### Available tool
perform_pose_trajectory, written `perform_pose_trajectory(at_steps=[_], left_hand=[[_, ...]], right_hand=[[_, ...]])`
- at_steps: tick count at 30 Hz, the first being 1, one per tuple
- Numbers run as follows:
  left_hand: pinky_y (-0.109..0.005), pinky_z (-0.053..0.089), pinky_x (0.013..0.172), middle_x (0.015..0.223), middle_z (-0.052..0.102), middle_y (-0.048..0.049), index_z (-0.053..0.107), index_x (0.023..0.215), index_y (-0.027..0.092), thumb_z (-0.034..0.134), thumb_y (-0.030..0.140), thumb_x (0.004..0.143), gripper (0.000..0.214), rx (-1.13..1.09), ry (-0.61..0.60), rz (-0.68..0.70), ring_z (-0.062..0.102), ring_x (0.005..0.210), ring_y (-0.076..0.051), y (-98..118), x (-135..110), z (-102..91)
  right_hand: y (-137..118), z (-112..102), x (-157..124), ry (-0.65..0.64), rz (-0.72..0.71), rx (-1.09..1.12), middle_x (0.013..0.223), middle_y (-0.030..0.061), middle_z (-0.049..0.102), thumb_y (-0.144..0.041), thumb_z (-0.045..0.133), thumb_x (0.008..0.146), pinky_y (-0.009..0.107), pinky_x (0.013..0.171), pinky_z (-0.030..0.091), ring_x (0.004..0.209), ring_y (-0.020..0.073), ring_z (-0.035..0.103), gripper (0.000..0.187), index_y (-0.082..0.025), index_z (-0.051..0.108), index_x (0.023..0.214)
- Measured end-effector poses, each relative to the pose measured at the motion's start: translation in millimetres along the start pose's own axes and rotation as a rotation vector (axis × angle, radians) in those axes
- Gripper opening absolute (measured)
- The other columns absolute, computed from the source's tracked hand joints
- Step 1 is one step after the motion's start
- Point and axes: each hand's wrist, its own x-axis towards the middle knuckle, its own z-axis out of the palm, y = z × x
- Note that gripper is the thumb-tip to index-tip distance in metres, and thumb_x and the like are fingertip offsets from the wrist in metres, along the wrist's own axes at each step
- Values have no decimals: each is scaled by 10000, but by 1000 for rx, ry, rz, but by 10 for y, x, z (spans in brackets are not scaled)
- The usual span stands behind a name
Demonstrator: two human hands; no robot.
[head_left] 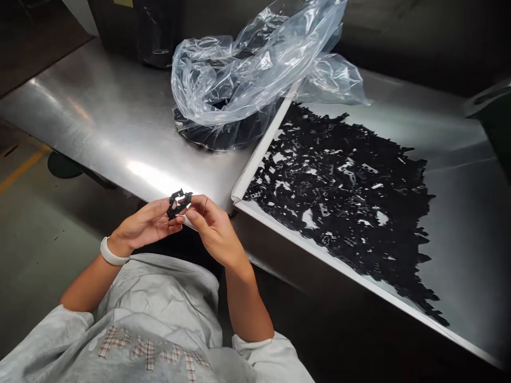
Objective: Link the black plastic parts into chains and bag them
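Observation:
Between my two hands, just off the table's front edge, is a small black part (173, 206) with an open, angular outline and notched edges. My left hand (149, 223) pinches its left side between thumb and fingers, the palm turned up. The right side of the part is in the fingertips of my right hand (213, 229). Whether it is one piece or two held together I cannot tell. To the right, a heap of similar flat black parts (339, 186) lies spread out in a white-edged tray (319, 250).
A clear plastic bag (255, 74) sits crumpled over a round black container (223, 133) behind my hands. The shiny metal table (99, 122) stretches to the left. A dark cylindrical object (159, 37) stands at the back, and a green round seat (64, 165) shows below the table.

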Motion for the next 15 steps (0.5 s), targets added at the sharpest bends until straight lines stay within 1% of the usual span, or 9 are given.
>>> perform_pose_trajectory(at_steps=[2,4,7,8,10,11,12,15], left_hand=[[-353,571,799,851,633,-39,635,859,208,780,670,729,501,-100,-29,-33,619,788,-165,-26,-40,44],[-353,580,785,853,630,-42,655,852,201,838,635,692,498,-197,-93,-88,629,825,-181,-22,-47,44],[-341,589,795,890,634,-42,689,884,204,892,530,688,431,-308,-190,-175,645,896,-197,-28,-21,-5],[-331,590,803,897,633,-36,696,879,208,897,499,698,397,-320,-203,-186,644,900,-188,-41,-6,-24],[-301,589,813,899,626,-20,699,845,217,895,465,718,340,-306,-187,-170,634,871,-156,-86,32,-52],[-289,588,815,899,622,-14,696,819,219,893,460,723,326,-294,-173,-156,626,851,-142,-113,54,-59],[-281,589,811,896,617,-10,693,797,220,893,463,723,323,-282,-157,-139,617,827,-132,-140,73,-59],[-272,596,752,873,599,-11,700,777,234,906,475,693,328,-239,-95,-95,590,758,-126,-193,80,-32]], right_hand=[[-14,33,18,-10,23,182,695,-31,518,-538,596,951,266,592,495,646,146,549,308,-233,582,908],[-2,34,23,-6,44,191,680,-32,528,-530,595,952,270,583,509,633,147,577,316,-234,547,854],[81,-47,-3,36,45,107,664,-44,494,-476,596,955,261,580,496,614,135,554,262,-233,562,862],[126,-90,-16,60,20,33,691,-38,503,-452,600,952,265,607,499,632,134,545,233,-232,573,882],[230,-177,-30,92,-50,-160,782,-12,552,-423,606,937,290,705,516,704,142,550,195,-231,583,920],[282,-212,-24,71,-83,-244,814,1,574,-415,584,942,307,756,520,735,150,558,184,-233,579,912],[326,-238,-6,20,-107,-305,805,3,583,-411,562,949,317,793,519,750,156,565,189,-239,572,871],[357,-276,63,-261,-189,-401,741,-11,587,-356,440,1008,293,798,510,734,147,576,266,-249,569,802]])
